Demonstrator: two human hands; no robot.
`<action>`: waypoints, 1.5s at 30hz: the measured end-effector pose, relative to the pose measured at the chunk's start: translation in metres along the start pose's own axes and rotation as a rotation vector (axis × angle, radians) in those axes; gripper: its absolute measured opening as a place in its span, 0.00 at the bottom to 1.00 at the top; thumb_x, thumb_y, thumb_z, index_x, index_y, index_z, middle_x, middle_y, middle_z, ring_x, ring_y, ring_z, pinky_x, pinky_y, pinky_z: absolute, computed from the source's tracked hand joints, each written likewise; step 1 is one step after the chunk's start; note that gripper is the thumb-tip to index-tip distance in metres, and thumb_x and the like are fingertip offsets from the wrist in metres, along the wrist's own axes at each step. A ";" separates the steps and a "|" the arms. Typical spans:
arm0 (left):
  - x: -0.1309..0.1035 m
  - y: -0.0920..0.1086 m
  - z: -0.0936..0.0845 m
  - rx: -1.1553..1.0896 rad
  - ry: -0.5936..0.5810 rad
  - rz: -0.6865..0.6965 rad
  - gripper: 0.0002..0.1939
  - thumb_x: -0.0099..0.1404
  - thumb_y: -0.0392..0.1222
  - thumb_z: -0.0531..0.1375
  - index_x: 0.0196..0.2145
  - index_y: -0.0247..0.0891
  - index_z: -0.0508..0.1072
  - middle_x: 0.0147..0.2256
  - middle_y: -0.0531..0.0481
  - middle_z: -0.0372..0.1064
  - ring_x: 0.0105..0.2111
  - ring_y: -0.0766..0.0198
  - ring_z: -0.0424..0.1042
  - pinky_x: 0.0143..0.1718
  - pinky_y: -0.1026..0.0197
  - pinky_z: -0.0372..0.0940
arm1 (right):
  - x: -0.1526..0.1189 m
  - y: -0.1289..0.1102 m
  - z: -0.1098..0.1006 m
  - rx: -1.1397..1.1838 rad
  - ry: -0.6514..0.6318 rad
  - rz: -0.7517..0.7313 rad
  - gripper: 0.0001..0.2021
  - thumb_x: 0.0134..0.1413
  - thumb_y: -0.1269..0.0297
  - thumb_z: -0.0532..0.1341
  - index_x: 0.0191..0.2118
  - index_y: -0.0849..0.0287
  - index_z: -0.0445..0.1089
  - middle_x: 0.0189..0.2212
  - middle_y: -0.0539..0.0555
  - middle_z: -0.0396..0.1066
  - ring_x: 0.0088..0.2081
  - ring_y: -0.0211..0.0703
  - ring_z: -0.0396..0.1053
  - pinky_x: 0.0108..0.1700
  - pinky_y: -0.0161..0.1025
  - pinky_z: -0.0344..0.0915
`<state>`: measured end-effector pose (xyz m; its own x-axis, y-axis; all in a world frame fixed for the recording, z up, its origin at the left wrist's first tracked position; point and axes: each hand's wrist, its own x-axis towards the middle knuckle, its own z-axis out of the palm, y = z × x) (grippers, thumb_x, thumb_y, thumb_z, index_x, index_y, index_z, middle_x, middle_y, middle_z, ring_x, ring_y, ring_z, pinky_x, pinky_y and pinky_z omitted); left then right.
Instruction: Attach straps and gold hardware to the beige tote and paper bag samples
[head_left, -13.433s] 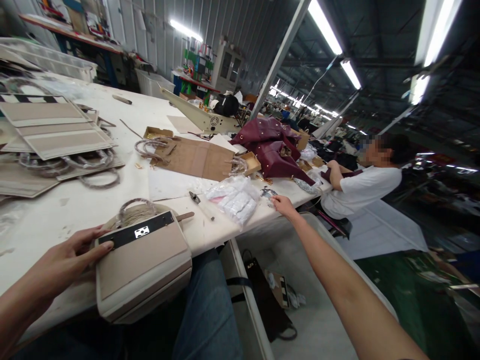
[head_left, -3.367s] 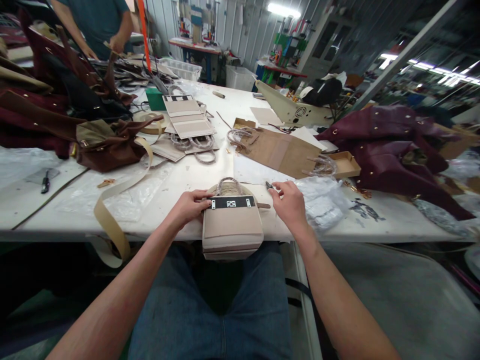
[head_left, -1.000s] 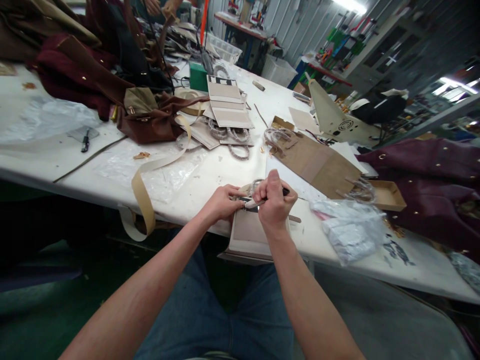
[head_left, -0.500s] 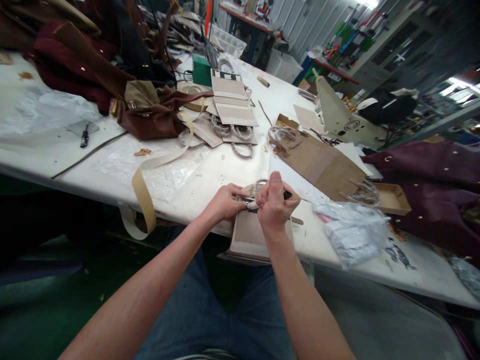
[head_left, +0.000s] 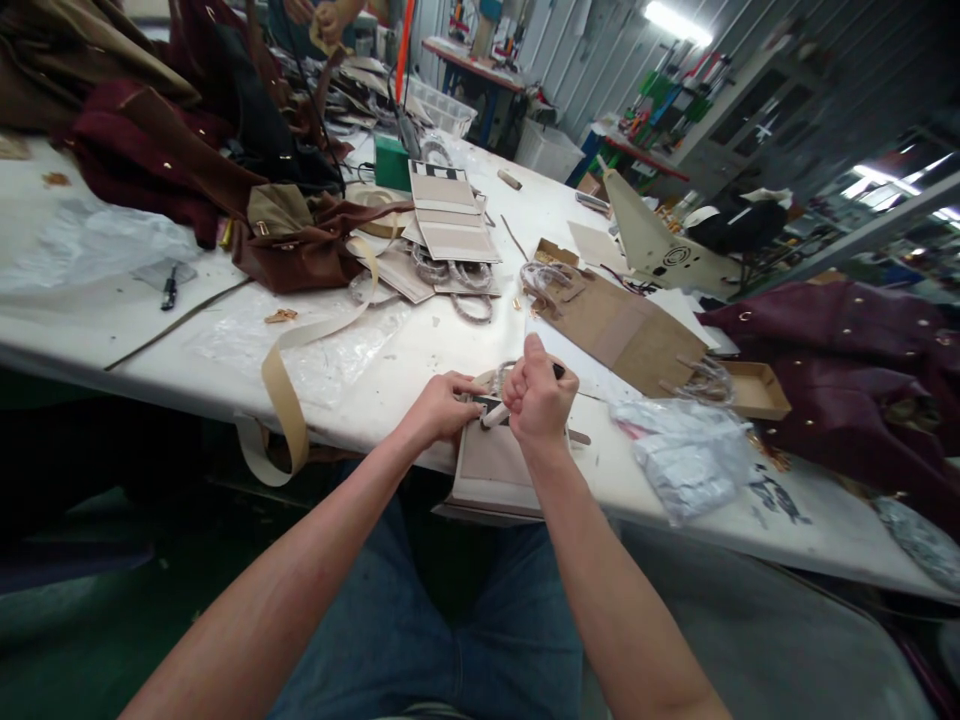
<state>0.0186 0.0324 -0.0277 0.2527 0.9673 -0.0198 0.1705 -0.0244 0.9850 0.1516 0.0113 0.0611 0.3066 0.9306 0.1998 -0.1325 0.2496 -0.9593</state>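
Right hand (head_left: 538, 396) wraps tightly round a tool (head_left: 493, 416), its tip at the beige bag (head_left: 496, 458) on the desk's (head_left: 375, 385) near edge, the left hand (head_left: 441, 410) pinching the bag's top left corner, while two open boxes, one small (head_left: 556, 252), one larger (head_left: 757, 390), flank the brown panel (head_left: 626, 325), contents unclear.

From here I see maroon leather bags (head_left: 847, 350) on the R, a brn leather bag (head_left: 292, 262) on the L, w/ a grn box (head_left: 391, 163) beyond it. Cream strap (head_left: 285, 400) droops over the tbl edge (head_left: 172, 395). Farther back: wht plastic bin (head_left: 544, 152), co-worker's hands (head_left: 330, 20), fluor. light (head_left: 678, 23).
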 end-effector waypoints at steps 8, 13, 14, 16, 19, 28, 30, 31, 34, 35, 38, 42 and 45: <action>-0.004 0.003 0.000 -0.023 -0.009 0.059 0.21 0.55 0.33 0.69 0.46 0.44 0.91 0.54 0.43 0.84 0.56 0.45 0.80 0.66 0.47 0.70 | 0.059 0.028 0.023 -0.032 -0.096 0.508 0.30 0.58 0.50 0.74 0.22 0.51 0.52 0.12 0.37 0.47 0.14 0.28 0.41 0.14 0.32 0.37; -0.003 0.005 0.000 -0.074 -0.015 0.013 0.19 0.54 0.33 0.69 0.42 0.43 0.91 0.52 0.44 0.85 0.55 0.45 0.81 0.62 0.48 0.73 | 0.050 0.015 0.026 -0.005 -0.108 0.412 0.34 0.58 0.43 0.74 0.21 0.51 0.50 0.12 0.38 0.47 0.14 0.28 0.43 0.14 0.32 0.39; -0.002 0.004 0.000 -0.064 -0.011 0.005 0.18 0.54 0.33 0.69 0.43 0.42 0.91 0.52 0.43 0.85 0.55 0.45 0.81 0.61 0.49 0.74 | 0.043 0.010 0.021 0.028 -0.052 0.316 0.35 0.58 0.40 0.74 0.21 0.51 0.50 0.12 0.38 0.47 0.14 0.28 0.44 0.14 0.33 0.40; -0.001 0.003 0.000 -0.035 -0.008 0.000 0.18 0.54 0.34 0.71 0.44 0.40 0.91 0.51 0.42 0.85 0.54 0.45 0.81 0.60 0.49 0.74 | 0.026 0.002 0.009 0.080 0.063 0.120 0.36 0.59 0.36 0.72 0.20 0.51 0.50 0.13 0.39 0.47 0.13 0.29 0.45 0.13 0.33 0.42; 0.001 0.000 -0.001 -0.010 0.004 -0.007 0.18 0.54 0.33 0.72 0.43 0.39 0.90 0.51 0.42 0.85 0.55 0.47 0.81 0.61 0.51 0.72 | 0.006 -0.006 -0.003 0.135 0.136 -0.056 0.36 0.61 0.38 0.71 0.18 0.52 0.52 0.12 0.40 0.49 0.12 0.30 0.46 0.14 0.34 0.42; 0.001 -0.001 -0.001 -0.038 0.015 -0.015 0.18 0.54 0.31 0.73 0.43 0.40 0.90 0.52 0.43 0.85 0.56 0.48 0.80 0.62 0.53 0.71 | -0.007 0.003 0.002 0.173 0.162 -0.095 0.33 0.63 0.44 0.71 0.16 0.54 0.57 0.11 0.42 0.51 0.12 0.30 0.48 0.15 0.34 0.43; 0.000 -0.001 0.000 -0.030 0.013 -0.012 0.18 0.54 0.32 0.72 0.43 0.40 0.90 0.53 0.43 0.85 0.56 0.48 0.80 0.61 0.54 0.72 | -0.008 0.002 0.002 0.169 0.165 -0.087 0.34 0.63 0.43 0.71 0.17 0.54 0.56 0.12 0.41 0.51 0.12 0.30 0.48 0.15 0.34 0.43; 0.000 -0.001 0.000 -0.022 0.013 -0.009 0.18 0.55 0.32 0.72 0.44 0.40 0.90 0.53 0.42 0.85 0.56 0.48 0.80 0.61 0.53 0.72 | -0.008 0.002 0.002 0.166 0.169 -0.085 0.34 0.63 0.42 0.71 0.17 0.54 0.56 0.12 0.41 0.51 0.12 0.30 0.48 0.15 0.34 0.43; -0.002 -0.002 0.001 -0.006 0.018 0.002 0.18 0.56 0.31 0.71 0.45 0.40 0.90 0.54 0.41 0.85 0.57 0.47 0.80 0.62 0.53 0.71 | -0.009 0.005 0.003 0.159 0.196 -0.106 0.34 0.65 0.43 0.70 0.17 0.53 0.55 0.12 0.41 0.50 0.12 0.30 0.48 0.15 0.35 0.42; -0.002 -0.002 0.001 -0.009 0.021 0.003 0.18 0.56 0.31 0.71 0.45 0.40 0.90 0.54 0.42 0.84 0.57 0.47 0.80 0.62 0.53 0.71 | -0.010 0.007 0.004 0.154 0.212 -0.121 0.34 0.66 0.43 0.69 0.17 0.53 0.54 0.12 0.41 0.49 0.12 0.30 0.48 0.15 0.35 0.42; -0.003 -0.003 0.001 -0.035 0.020 0.003 0.20 0.55 0.30 0.70 0.45 0.40 0.90 0.54 0.42 0.84 0.56 0.48 0.81 0.60 0.54 0.72 | -0.012 0.016 0.009 0.090 0.256 -0.160 0.33 0.66 0.44 0.69 0.17 0.52 0.54 0.12 0.41 0.50 0.13 0.31 0.49 0.15 0.36 0.43; -0.002 -0.003 -0.003 -0.054 -0.020 0.026 0.20 0.55 0.30 0.70 0.46 0.40 0.90 0.55 0.41 0.84 0.57 0.46 0.80 0.62 0.51 0.71 | -0.016 0.022 0.016 -0.050 0.262 -0.205 0.31 0.67 0.44 0.68 0.19 0.52 0.57 0.13 0.43 0.55 0.15 0.32 0.51 0.18 0.36 0.48; -0.003 -0.002 -0.005 -0.068 -0.022 0.008 0.19 0.55 0.32 0.71 0.45 0.40 0.90 0.56 0.40 0.84 0.58 0.45 0.80 0.62 0.50 0.72 | -0.014 0.021 0.018 -0.092 0.211 -0.176 0.30 0.67 0.44 0.67 0.19 0.52 0.57 0.13 0.43 0.55 0.15 0.32 0.52 0.18 0.36 0.49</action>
<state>0.0129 0.0306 -0.0291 0.2744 0.9615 -0.0146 0.1035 -0.0144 0.9945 0.1275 0.0088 0.0422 0.5078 0.7965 0.3282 0.0235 0.3680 -0.9295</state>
